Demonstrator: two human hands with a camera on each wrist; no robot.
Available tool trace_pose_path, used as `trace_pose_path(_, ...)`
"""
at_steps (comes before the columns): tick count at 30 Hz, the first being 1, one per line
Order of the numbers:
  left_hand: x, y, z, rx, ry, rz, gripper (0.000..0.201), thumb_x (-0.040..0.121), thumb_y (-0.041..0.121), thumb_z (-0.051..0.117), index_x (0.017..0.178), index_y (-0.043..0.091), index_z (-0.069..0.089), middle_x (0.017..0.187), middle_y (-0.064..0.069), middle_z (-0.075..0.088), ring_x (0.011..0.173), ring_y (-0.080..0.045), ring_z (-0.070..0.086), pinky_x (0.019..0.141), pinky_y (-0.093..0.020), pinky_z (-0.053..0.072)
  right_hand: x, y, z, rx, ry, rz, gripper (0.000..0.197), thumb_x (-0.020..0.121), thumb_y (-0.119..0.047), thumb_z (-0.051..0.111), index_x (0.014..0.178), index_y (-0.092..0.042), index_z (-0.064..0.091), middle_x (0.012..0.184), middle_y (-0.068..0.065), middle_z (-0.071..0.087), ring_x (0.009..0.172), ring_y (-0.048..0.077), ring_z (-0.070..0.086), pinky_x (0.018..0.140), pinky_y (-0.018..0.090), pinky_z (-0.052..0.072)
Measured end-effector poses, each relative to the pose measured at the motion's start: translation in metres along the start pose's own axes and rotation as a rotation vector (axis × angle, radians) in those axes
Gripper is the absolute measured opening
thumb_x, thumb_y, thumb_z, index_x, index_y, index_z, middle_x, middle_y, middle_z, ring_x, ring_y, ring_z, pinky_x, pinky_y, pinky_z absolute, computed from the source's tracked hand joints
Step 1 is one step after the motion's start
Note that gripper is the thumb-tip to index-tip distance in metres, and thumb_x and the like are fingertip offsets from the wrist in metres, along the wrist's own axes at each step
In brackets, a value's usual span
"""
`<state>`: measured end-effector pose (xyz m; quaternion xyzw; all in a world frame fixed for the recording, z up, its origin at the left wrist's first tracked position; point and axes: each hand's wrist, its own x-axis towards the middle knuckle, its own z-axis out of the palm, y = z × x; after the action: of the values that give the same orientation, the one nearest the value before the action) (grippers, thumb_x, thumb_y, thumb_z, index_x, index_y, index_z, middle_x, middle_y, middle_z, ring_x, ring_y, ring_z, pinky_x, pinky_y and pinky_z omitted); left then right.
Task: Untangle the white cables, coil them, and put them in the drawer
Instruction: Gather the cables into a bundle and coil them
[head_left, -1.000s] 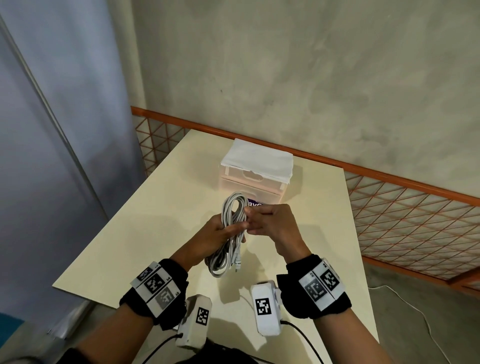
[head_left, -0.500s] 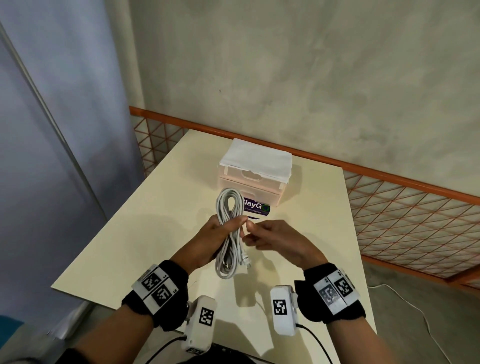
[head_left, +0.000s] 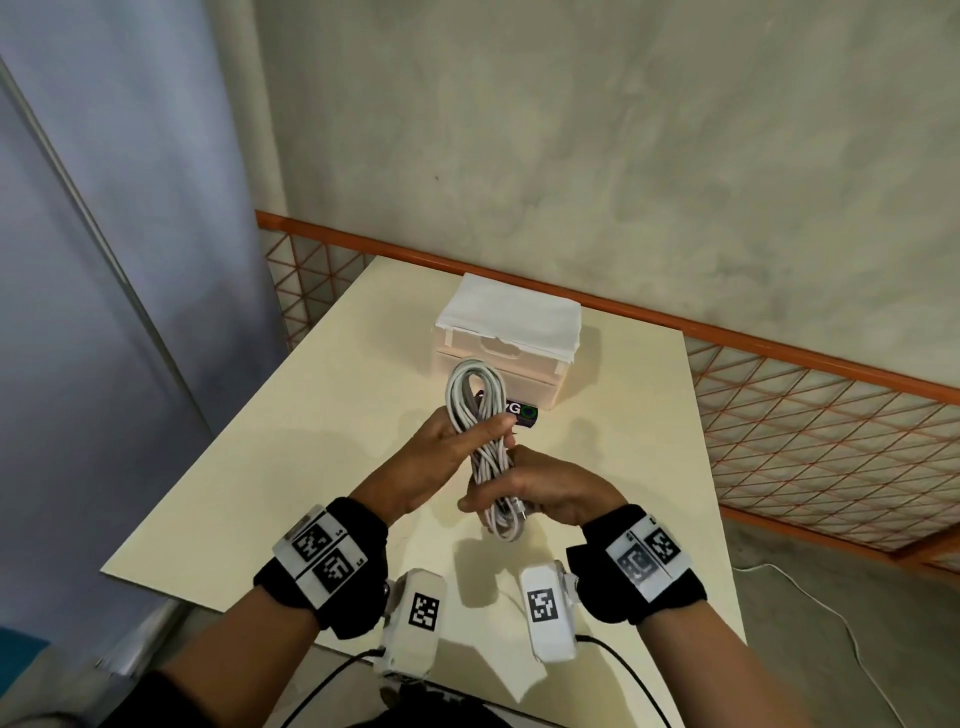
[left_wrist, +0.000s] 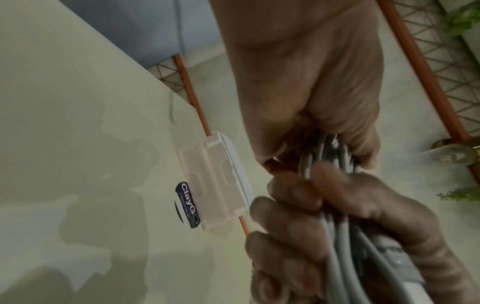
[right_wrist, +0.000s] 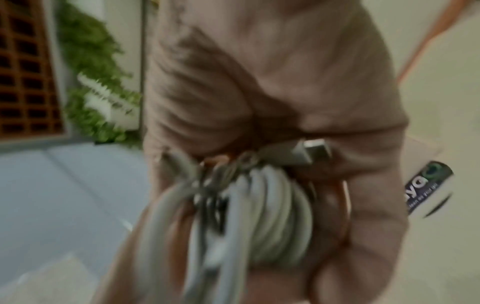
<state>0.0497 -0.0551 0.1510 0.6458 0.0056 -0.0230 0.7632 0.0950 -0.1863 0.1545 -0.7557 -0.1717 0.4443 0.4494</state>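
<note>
The coil (head_left: 480, 431) of white cable is held upright above the table (head_left: 332, 415), its long axis running from the hands straight toward the drawer box (head_left: 506, 358), which stands just beyond the coil's top loop — both drawer fronts look shut. The left hand (head_left: 441, 457) grips the coil's middle and sits nearer the box; the right hand (head_left: 540, 493) is wrapped round the lower end, on the near side. Judging by this, the right would more easily let go to open a drawer
</note>
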Motion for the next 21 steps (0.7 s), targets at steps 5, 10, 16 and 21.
trace_pose_path(5,0.0,0.001,-0.002,-0.006,0.015,0.005,0.012,0.09,0.015,0.06,0.093,0.014,0.072,0.098,-0.007,0.075,0.099,-0.017,0.069,0.089,-0.027,0.051,-0.001,0.006,0.009,-0.01,0.1,-0.042,0.017,0.077,-0.005,0.067,0.061,-0.008,0.06,0.056,0.005,0.064,0.056,0.021,0.063,0.065,0.034,0.055)
trace_pose_path(10,0.002,0.006,0.002,-0.311,0.026,0.01,0.027,0.088,-0.003,0.052,0.104,0.014,0.065,0.103,-0.005,0.074,0.091,-0.021,0.07,0.078,-0.032,0.057,-0.002,0.008,0.02,0.042,0.137,-0.054,0.027,0.076,-0.004,0.069,0.062,-0.009,0.046,0.046,0.004,0.047,0.035,0.014,0.042,0.04,0.02,0.038)
trace_pose_path(16,0.009,0.001,0.014,-0.533,0.194,-0.027,0.021,0.075,0.019,0.065,0.095,0.021,0.062,0.075,0.003,0.07,0.069,-0.013,0.068,0.06,-0.026,0.056,-0.008,0.017,0.016,-0.034,0.146,-0.045,0.032,0.074,-0.003,0.067,0.05,-0.01,0.048,0.036,-0.002,0.048,0.033,0.017,0.041,0.04,0.02,0.036)
trace_pose_path(21,0.018,-0.004,0.025,-0.568,0.388,-0.122,0.021,0.088,0.016,0.06,0.068,0.015,0.055,0.057,0.002,0.057,0.049,-0.01,0.058,0.047,-0.023,0.048,-0.016,0.03,0.015,-0.096,0.142,-0.03,0.028,0.074,-0.007,0.067,0.053,-0.008,0.048,0.034,-0.005,0.049,0.031,0.014,0.042,0.043,0.021,0.038)
